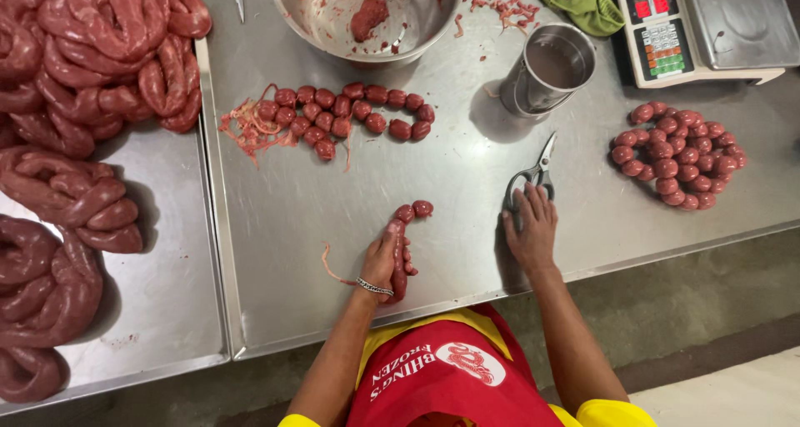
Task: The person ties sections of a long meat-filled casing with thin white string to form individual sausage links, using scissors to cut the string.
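Gripping a short sausage (402,245) lengthwise, the left hand (382,260) lies curled around it on the tabletop (333,202), near the front edge; two small round links stick out past the fingertips and a thin casing tail trails off behind the wrist. The right hand (530,227) rests flat on the scissors (533,177), fingers pressed over the handles. The sausage looks soft, moist and probably slippery, light enough for one hand, with a thin skin that could split if squeezed hard; the narrow twists between links seem the safest place to pinch. Farther back sit a bowl (367,14), a cup (546,69) and two piles of links (679,156).
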